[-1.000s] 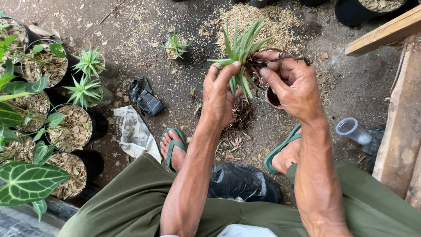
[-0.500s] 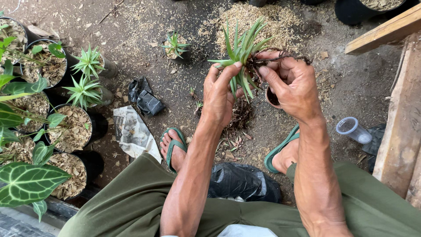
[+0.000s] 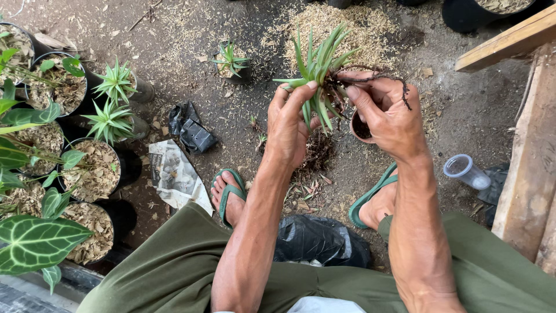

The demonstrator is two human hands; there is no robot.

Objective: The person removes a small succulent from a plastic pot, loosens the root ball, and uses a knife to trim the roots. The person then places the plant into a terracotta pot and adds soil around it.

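Head view, looking down past the knees at bare ground.

Left hand (image 3: 292, 124): closed on the spiky green plantlet (image 3: 319, 66), thumb and fingers pinching its base from the left.

Right hand (image 3: 388, 119): closed on the same plantlet from the right; dark stringy roots (image 3: 389, 78) trail over its fingers. A small brown pot (image 3: 360, 126) is tucked against this palm, just under the plantlet.

Plantlet: held up between both hands, leaves fanning upward and to the left, clear of the ground.

Beyond the hands: a heap of pale husk litter (image 3: 341, 26) on the soil; a small potted seedling (image 3: 233, 61) off to the left of it.

Left of the left hand: crumpled black plastic (image 3: 191, 130), a creased sheet of printed paper (image 3: 174, 174), then a cluster of black pots filled with husk (image 3: 90, 165), two bearing spiky rosettes.

Right of the right hand: a clear plastic cup (image 3: 466, 172) on its side, beside wooden planks (image 3: 530, 156).

Below the hands: feet in green sandals (image 3: 229, 194), a black bag (image 3: 321, 239) between them.
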